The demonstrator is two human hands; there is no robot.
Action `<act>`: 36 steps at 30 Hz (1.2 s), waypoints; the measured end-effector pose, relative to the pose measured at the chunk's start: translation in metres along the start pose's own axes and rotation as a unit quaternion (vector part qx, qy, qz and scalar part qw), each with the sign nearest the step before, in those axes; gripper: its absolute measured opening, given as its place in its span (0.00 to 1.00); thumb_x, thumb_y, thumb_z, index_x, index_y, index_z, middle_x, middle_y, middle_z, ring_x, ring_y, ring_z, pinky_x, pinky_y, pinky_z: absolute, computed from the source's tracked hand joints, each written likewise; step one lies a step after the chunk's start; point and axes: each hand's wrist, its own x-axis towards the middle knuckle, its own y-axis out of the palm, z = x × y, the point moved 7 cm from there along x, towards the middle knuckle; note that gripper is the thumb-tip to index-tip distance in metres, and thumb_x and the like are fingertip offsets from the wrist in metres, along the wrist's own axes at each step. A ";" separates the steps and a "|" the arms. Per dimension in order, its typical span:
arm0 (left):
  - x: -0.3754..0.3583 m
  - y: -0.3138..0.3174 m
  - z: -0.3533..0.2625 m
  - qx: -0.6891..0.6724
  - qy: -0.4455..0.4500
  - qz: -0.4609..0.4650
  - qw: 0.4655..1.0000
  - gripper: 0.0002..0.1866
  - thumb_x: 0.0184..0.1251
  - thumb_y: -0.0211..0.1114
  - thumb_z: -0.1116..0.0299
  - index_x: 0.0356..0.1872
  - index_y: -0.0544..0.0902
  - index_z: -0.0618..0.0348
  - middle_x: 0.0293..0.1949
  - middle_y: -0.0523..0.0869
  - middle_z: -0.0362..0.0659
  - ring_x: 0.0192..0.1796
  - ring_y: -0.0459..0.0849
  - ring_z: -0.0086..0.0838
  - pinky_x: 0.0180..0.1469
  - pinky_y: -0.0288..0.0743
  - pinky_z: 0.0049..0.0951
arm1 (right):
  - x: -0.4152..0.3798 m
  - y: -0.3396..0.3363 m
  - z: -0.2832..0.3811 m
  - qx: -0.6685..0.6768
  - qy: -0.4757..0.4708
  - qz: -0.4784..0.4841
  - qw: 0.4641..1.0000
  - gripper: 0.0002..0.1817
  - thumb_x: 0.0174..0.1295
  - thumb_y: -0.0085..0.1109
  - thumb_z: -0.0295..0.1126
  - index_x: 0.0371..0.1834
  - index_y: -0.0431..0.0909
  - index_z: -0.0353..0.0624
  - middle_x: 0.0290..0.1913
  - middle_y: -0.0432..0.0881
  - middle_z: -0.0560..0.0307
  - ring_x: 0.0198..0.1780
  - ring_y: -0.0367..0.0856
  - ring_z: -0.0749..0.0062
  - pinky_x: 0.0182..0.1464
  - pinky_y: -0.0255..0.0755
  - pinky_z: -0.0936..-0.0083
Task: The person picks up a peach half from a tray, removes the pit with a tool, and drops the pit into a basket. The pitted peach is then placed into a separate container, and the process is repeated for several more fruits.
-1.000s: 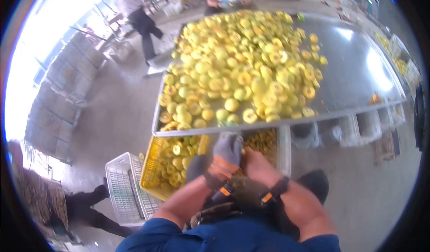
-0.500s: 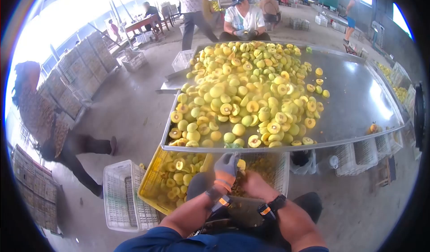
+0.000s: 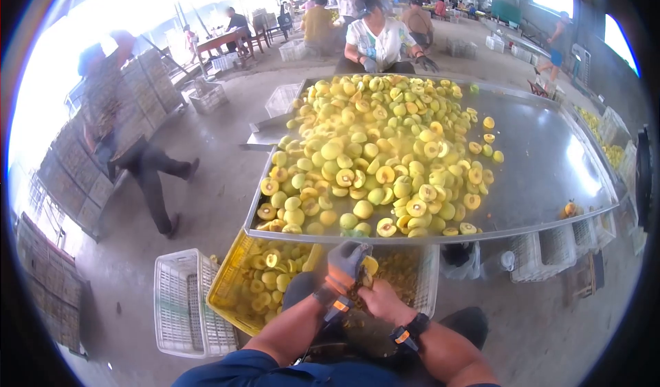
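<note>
My left hand (image 3: 344, 262), in a grey glove with an orange cuff, is closed on a yellow peach half (image 3: 370, 265) just below the table's near edge. Bare and curled, my right hand (image 3: 385, 301) meets it from the right; what its fingers grip is too small to make out. Halved yellow-green peaches (image 3: 371, 150), some with pits showing, are heaped on the metal table (image 3: 529, 153) in front of me. More halves lie in a yellow crate (image 3: 221, 280) by my left knee. Beneath my hands, a white crate (image 3: 431, 277) holds small brownish pieces.
A white crate (image 3: 180, 304) stands on the floor at left. More white crates (image 3: 543, 253) sit under the table's right side. Across the table sits a co-worker (image 3: 385, 40) in gloves. At far left a person (image 3: 137, 139) walks past stacked crates (image 3: 65, 174).
My hands have come closer together around the peach half and sit slightly lower in view. The co-worker's hands have moved apart. The person at left has walked farther away.
</note>
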 end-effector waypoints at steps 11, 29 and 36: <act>-0.011 0.003 0.000 -0.038 0.007 0.002 0.999 0.09 0.77 0.68 0.70 0.44 0.90 0.66 0.39 0.94 0.44 0.42 0.89 0.23 0.48 0.83 0.27 | -0.019 0.023 -0.008 0.276 0.255 0.108 0.920 0.07 0.79 0.53 0.33 0.39 0.72 0.46 0.24 0.69 0.65 0.18 0.68 0.75 0.21 0.63 0.71; 0.017 -0.006 0.064 0.140 0.128 -0.119 0.975 0.18 0.66 0.65 0.81 0.56 0.89 0.57 0.44 0.92 0.51 0.44 0.92 0.46 0.46 0.87 0.39 | -0.015 0.015 0.008 0.275 0.288 0.072 0.914 0.12 0.77 0.58 0.36 0.34 0.71 0.48 0.25 0.69 0.67 0.21 0.68 0.76 0.23 0.62 0.72; 0.030 -0.025 0.092 0.043 0.016 -0.085 0.995 0.17 0.81 0.64 0.60 0.59 0.84 0.61 0.45 0.92 0.46 0.46 0.92 0.37 0.49 0.87 0.36 | -0.020 0.028 0.011 0.318 0.219 0.030 0.922 0.12 0.77 0.58 0.36 0.34 0.72 0.47 0.23 0.70 0.67 0.20 0.69 0.75 0.23 0.63 0.71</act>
